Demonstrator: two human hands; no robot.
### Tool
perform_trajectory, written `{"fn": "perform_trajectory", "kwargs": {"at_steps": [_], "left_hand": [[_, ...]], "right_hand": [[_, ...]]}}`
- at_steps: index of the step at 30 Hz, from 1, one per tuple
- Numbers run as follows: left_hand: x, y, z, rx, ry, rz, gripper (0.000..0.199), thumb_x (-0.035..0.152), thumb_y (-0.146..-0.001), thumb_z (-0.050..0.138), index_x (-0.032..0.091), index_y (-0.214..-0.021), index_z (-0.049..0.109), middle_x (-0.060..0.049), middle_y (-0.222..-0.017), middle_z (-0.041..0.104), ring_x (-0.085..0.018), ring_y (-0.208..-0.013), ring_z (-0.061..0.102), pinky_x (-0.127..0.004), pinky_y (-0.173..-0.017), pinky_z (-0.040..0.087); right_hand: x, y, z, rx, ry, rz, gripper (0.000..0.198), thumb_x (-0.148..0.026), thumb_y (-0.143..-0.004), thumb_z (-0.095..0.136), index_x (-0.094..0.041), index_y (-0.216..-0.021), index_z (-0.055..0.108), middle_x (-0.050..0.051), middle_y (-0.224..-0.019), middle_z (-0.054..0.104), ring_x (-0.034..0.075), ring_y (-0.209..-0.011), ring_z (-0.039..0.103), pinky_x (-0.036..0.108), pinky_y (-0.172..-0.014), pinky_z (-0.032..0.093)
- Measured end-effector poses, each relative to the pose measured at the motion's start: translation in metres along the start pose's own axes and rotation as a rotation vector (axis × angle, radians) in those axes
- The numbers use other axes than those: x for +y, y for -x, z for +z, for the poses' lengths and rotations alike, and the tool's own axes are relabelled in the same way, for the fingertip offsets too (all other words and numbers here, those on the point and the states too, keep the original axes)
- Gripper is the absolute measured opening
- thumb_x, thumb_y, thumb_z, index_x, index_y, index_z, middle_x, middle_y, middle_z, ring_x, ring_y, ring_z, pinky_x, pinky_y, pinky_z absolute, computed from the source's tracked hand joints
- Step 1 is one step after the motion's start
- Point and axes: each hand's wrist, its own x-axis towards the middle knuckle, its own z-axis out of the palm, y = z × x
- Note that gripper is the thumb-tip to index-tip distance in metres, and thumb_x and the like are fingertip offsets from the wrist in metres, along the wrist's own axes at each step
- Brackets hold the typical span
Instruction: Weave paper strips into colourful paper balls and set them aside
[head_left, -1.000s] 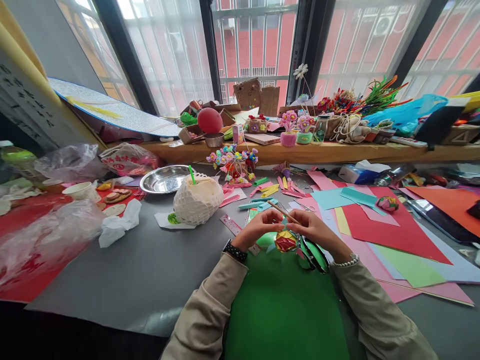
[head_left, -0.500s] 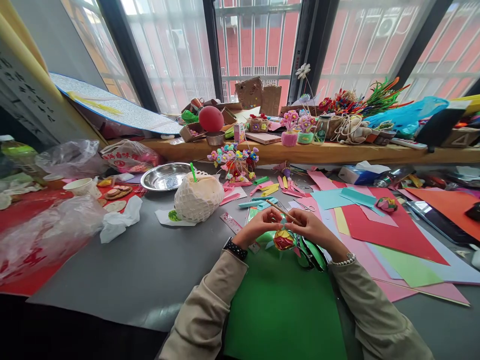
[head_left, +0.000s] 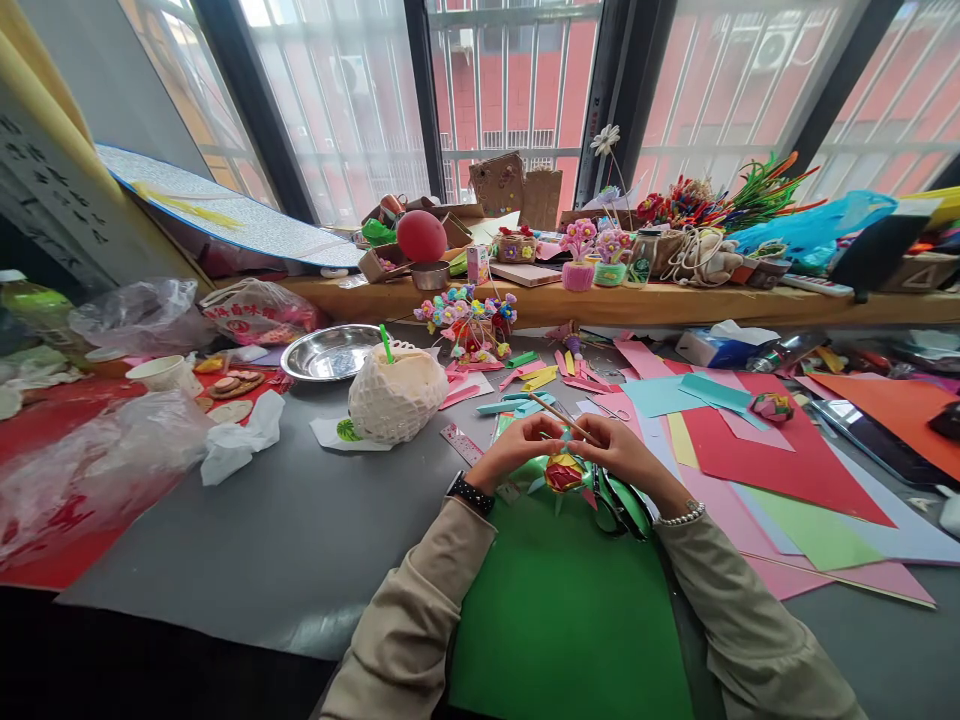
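A small red and yellow paper flower (head_left: pixel 564 474) with pale blue petal tips sits between my hands, above a green sheet of paper (head_left: pixel 570 610). My left hand (head_left: pixel 521 450) pinches the flower's far edge with closed fingers. In my right hand (head_left: pixel 622 452) is a thin wooden stick (head_left: pixel 559 413), slanting up to the left; its fingertips also meet the flower. Exactly how the fingertips press on the paper is hidden. Green and black scissors (head_left: pixel 622 505) lie just below my right hand.
Coloured paper sheets (head_left: pixel 765 450) spread out on the right, with another folded flower (head_left: pixel 771 407) on them. Paper strips (head_left: pixel 540 379) and a ruler (head_left: pixel 461 443) lie beyond my hands. To the left stand a net-wrapped coconut (head_left: pixel 397 395) and a metal plate (head_left: pixel 330 355).
The paper flower and both hands have shifted very slightly, and the flower is tilted a little differently. The stick stays in my right hand.
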Motion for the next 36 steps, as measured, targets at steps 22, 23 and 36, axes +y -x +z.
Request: {"fn": "perform_trajectory", "kwargs": {"at_steps": [22,23,36], "left_hand": [[-0.0009,-0.0020,0.0022,0.035,-0.107,0.023,0.038,0.040,-0.056,0.070,0.012,-0.072,0.049,0.000,-0.073,0.054,-0.009,-0.066,0.051,-0.024,-0.063,0.039],[-0.0002,-0.0020,0.0011,0.017,-0.094,0.015,0.038,0.039,-0.055,0.071,0.012,-0.073,0.050,0.000,-0.074,0.054,-0.009,-0.066,0.051,-0.023,-0.063,0.039],[0.0034,-0.0026,0.0040,0.155,-0.090,0.001,0.038,0.039,-0.055,0.071,0.012,-0.078,0.055,-0.003,-0.080,0.057,-0.012,-0.073,0.055,-0.025,-0.069,0.041]], "right_hand": [[0.0000,-0.0008,-0.0013,0.074,0.215,-0.051,0.017,-0.032,-0.073,0.052,-0.016,-0.067,0.051,-0.007,-0.050,0.030,0.007,-0.046,0.028,0.021,-0.044,0.021],[-0.0006,-0.0004,-0.0018,0.076,0.208,-0.052,0.017,-0.032,-0.073,0.052,-0.016,-0.068,0.051,-0.007,-0.049,0.029,0.007,-0.046,0.027,0.021,-0.044,0.020],[-0.0015,-0.0017,0.0003,0.196,0.259,-0.057,0.014,-0.030,-0.070,0.052,-0.016,-0.066,0.054,-0.007,-0.046,0.030,0.007,-0.043,0.028,0.021,-0.042,0.021]]}}
